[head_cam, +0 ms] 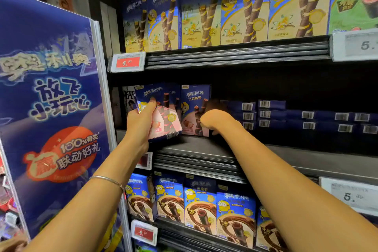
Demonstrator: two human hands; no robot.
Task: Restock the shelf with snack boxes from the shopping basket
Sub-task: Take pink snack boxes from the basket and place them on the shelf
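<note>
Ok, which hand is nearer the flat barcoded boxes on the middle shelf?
Right. The right hand is just left of the flat barcoded boxes; the left hand is farther left, holding a pink snack box.

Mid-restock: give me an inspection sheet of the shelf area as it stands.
Surface: middle shelf, dark deck, partly stocked.
Job's things: held pink box at the shelf's left end, tilted; upright pink box beside it; flat-stacked boxes to the right, barcodes outward; basket not in view.
Clutter: nothing seen.
Hands: left hand grips the held pink box; right hand beside the upright pink box, fingers blurred, grip unclear.
Cables: nothing seen.
Surroundings: vanilla boxes above, chocolate boxes below, promo banner at left, price tags on rails.
</note>
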